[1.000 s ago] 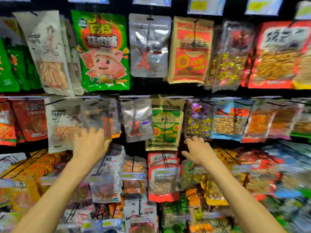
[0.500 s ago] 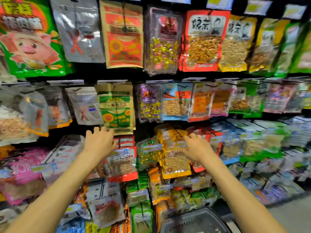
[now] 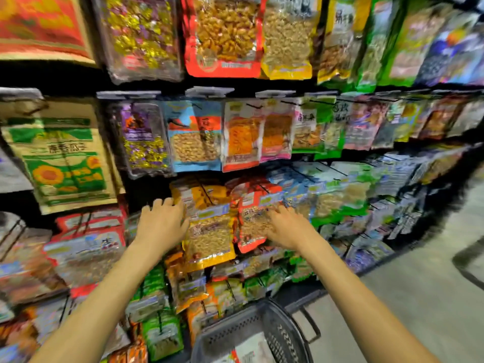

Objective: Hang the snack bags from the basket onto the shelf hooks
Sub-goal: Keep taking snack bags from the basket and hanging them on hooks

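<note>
Closest, at the bottom, a dark grey plastic basket (image 3: 285, 336) with little holes in its wall sits low by the shelf. A white and red packet (image 3: 248, 349) lies inside it, too blurry to read. Two bare arms reach up over the basket to the shelf. The left hand (image 3: 162, 224) has its fingers out flat and holds nothing; its fingertips touch the left edge of a yellow-orange shiny bag of nuts (image 3: 209, 242). The right hand (image 3: 288, 229) is spread wide too, gripping nothing, and its fingers rest on a red shiny bag (image 3: 248, 231) just beside the yellow one. Both bags hang on thin black wire hooks (image 3: 207, 195) and crowd against more packets on every side. Higher and farther back hang a brown paper bag with a sunflower on it (image 3: 62, 158), a clear crinkly bag of purple and gold sweets (image 3: 144, 142) and a blue bag of pale nuts (image 3: 195, 142). To the right lies a smooth grey floor (image 3: 419, 297).
</note>
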Tool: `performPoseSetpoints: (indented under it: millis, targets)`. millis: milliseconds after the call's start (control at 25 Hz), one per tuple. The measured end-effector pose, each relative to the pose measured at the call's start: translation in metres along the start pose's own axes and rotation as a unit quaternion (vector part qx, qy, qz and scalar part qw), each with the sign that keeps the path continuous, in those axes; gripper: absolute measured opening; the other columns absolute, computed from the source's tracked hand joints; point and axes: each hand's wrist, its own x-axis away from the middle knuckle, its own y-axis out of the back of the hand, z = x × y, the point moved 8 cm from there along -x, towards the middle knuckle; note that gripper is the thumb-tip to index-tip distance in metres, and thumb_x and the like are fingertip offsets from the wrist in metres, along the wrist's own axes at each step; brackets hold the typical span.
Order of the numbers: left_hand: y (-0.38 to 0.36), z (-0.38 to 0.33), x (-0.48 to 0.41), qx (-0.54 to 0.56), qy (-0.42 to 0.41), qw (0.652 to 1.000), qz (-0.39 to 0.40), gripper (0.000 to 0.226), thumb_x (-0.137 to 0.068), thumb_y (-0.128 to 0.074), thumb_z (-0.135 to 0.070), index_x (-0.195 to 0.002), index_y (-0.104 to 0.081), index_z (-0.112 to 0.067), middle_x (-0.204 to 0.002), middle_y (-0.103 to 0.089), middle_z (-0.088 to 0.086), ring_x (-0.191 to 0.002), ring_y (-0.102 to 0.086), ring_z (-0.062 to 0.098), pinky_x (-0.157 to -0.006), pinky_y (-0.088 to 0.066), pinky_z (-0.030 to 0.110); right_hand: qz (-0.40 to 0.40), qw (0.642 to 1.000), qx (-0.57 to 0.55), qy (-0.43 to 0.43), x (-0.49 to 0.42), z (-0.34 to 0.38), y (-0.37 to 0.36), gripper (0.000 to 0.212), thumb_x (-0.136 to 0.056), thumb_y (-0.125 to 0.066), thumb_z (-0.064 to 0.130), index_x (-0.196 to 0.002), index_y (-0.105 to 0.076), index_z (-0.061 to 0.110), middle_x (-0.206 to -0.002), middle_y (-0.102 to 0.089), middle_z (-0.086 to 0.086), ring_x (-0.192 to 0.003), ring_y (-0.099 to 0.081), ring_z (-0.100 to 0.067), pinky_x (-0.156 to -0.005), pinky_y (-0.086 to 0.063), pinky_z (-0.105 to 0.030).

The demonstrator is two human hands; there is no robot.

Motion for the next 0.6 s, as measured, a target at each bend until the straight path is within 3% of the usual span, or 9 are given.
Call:
performPoseSetpoints:
  millis: [120, 400, 600]
  targets:
    - [-0.026, -0.034, -0.011, 0.019, -0.006, 1.0, 0.024, 0.052, -0.097, -0.042, -0.048, -0.139, -0.045, -0.017, -0.131, -0.055, 0.009, -0.122, -0.049, 0.033, -0.092, -0.045, 0.046, 0.022, 1.0, -0.005, 0.008, -0.016, -0.022, -0.022, 0.06, -0.1, -0.043, 0.048, -0.147, -0.034, 0.013, -0.15, -0.034, -0.015, -0.134, -0.038, -0.036, -0.103, -0.04, -0.048]
    - [-0.092, -0.089, 0.01, 0.034, 0.011, 0.994, 0.102, 0.048, -0.098, -0.043, -0.044, -0.138, -0.044, -0.016, -0.132, -0.053, 0.01, -0.122, -0.048, 0.033, -0.093, -0.044, 0.046, 0.096, 0.994, 0.014, 0.042, -0.044, -0.056, -0.107, 0.058, -0.099, -0.048, 0.043, -0.146, -0.034, 0.012, -0.146, -0.038, -0.015, -0.133, -0.038, -0.037, -0.102, -0.041, -0.05]
    - [-0.149, -0.119, 0.018, 0.044, 0.076, 0.98, 0.176, 0.047, -0.098, -0.044, -0.045, -0.136, -0.044, -0.016, -0.134, -0.051, 0.011, -0.125, -0.045, 0.035, -0.095, -0.043, 0.048, 0.168, 0.98, 0.011, 0.103, -0.069, -0.077, -0.174, 0.051, -0.1, -0.048, 0.04, -0.142, -0.038, 0.012, -0.144, -0.039, -0.015, -0.131, -0.039, -0.036, -0.1, -0.042, -0.048]
